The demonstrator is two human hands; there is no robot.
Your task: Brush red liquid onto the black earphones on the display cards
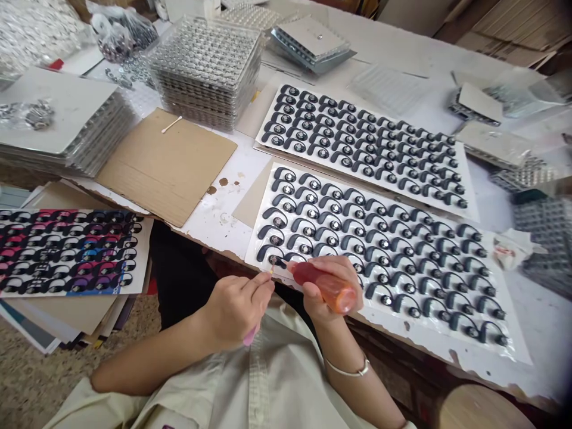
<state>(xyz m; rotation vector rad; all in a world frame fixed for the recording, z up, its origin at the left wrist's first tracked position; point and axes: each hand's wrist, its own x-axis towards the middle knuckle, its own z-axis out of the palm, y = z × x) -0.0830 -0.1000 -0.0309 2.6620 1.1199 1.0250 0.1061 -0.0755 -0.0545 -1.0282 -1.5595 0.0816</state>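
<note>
My right hand (334, 285) is wrapped round a squeeze bottle (319, 285) of orange-red liquid, tilted with its dark nozzle (280, 263) pointing left. The nozzle is at the front-left corner piece of a white sheet (513, 341) that carries rows of black curved pieces, each with a round shiny stud. Pinched in my left hand (241, 307) is a thin stick with a yellowish tip (271, 270) and a pink end (249, 337) below the fist. That tip is close to the same corner piece; I cannot tell whether it touches. Most of the stick is hidden by my fingers.
Behind lies a second white sheet (471, 208) of black pieces. A cardboard piece (165, 164) with a cotton swab (171, 124) lies left. Stacked clear trays (203, 71) stand beyond it. Further left are stacked boards (58, 113) and a colourful sheet (145, 238) on a lower pile.
</note>
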